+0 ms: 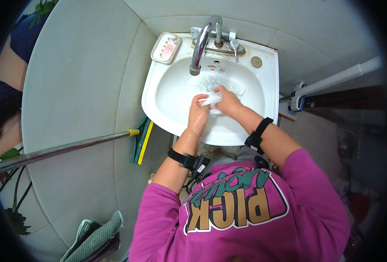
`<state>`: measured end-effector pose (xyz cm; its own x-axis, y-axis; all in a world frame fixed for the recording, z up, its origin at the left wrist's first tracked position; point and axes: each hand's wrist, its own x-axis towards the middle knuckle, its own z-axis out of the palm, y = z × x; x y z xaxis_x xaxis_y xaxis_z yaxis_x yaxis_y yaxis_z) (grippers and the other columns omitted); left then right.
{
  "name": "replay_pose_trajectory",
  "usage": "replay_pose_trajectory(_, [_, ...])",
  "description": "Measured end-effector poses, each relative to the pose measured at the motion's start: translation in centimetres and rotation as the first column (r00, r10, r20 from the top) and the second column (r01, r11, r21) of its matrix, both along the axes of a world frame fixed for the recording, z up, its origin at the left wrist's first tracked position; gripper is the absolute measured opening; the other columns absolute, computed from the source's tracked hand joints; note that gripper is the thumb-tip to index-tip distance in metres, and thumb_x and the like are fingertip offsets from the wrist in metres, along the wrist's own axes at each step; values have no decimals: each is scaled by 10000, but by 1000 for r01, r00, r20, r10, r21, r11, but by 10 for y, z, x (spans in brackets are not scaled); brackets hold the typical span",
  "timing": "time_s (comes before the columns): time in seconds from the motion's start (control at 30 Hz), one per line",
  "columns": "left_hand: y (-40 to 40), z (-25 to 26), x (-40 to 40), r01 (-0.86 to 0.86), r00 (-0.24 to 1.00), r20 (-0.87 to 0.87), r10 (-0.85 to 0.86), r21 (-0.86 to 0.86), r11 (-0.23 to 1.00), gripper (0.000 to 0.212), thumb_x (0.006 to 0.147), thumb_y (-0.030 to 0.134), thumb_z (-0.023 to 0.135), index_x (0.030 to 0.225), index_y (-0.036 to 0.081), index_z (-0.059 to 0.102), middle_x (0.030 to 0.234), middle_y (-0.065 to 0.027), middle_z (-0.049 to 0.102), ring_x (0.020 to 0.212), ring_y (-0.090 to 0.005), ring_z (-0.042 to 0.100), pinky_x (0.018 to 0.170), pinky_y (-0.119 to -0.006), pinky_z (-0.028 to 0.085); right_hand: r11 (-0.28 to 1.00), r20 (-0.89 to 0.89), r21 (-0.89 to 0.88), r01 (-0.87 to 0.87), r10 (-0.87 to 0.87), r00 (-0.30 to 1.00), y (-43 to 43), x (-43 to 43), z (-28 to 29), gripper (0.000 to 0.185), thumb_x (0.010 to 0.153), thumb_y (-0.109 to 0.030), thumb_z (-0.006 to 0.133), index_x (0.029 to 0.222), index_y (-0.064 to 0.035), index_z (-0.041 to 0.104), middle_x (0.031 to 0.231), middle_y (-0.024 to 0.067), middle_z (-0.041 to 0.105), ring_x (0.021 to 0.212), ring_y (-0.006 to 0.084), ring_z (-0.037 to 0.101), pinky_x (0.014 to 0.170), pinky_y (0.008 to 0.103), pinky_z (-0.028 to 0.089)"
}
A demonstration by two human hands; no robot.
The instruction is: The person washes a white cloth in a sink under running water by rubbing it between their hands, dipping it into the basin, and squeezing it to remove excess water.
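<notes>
Over the white washbasin (172, 95), both hands hold a wet white cloth (212, 98) between them. My left hand (198, 113) pinches its left side, thumb and fingers around the fabric. On the other side, my right hand (227, 101) grips the cloth, its index finger raised towards the back of the bowl. Part of the cloth hangs below, between the palms. Behind the hands, water lies in the bottom of the bowl and hides the drain. The curved chrome faucet (201, 46) reaches over the bowl, its spout up and left of the hands.
A soap dish (166, 48) with pink soap stands on the basin's back left corner. A round tan drain stopper (256, 62) lies on the right rim. A squeegee (142, 140) leans at left, a white-handled mop (331, 78) at right. Towels (96, 235) hang lower left.
</notes>
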<state>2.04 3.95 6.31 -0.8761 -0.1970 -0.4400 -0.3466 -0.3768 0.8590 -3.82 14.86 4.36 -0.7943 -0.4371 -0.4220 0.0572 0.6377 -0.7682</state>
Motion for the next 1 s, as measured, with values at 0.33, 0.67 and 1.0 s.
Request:
replay_pose_trajectory(0.33, [-23, -28, 0, 262, 924, 381, 22, -675, 689, 198, 636, 52, 565, 823, 42, 500, 745, -178, 563, 662, -254, 551, 611, -278, 425, 785, 654, -486, 385, 35, 756, -6, 13, 17, 446, 658, -76, 533, 1090, -95, 426, 863, 183, 553, 805, 237, 545, 669, 299, 417])
replay_pose_trajectory(0.67, [7, 4, 1, 192, 981, 79, -180, -204, 960, 368, 637, -38, 507, 980, 42, 403, 722, -58, 509, 616, -112, 490, 559, -220, 389, 990, -7, -88, 107, -108, 994, 10, -14, -13, 421, 684, -41, 494, 1099, -100, 448, 939, 155, 544, 873, 257, 532, 722, 310, 418])
replay_pose_trajectory(1.0, [-22, -8, -10, 303, 874, 466, -137, -304, 903, 215, 680, 85, 458, 827, -48, 541, 641, -98, 538, 561, -190, 504, 525, -282, 411, 481, 862, -494, 724, 166, 478, 9, -3, 11, 345, 711, -69, 422, 1053, -25, 437, 965, 128, 505, 884, 236, 500, 811, 328, 390])
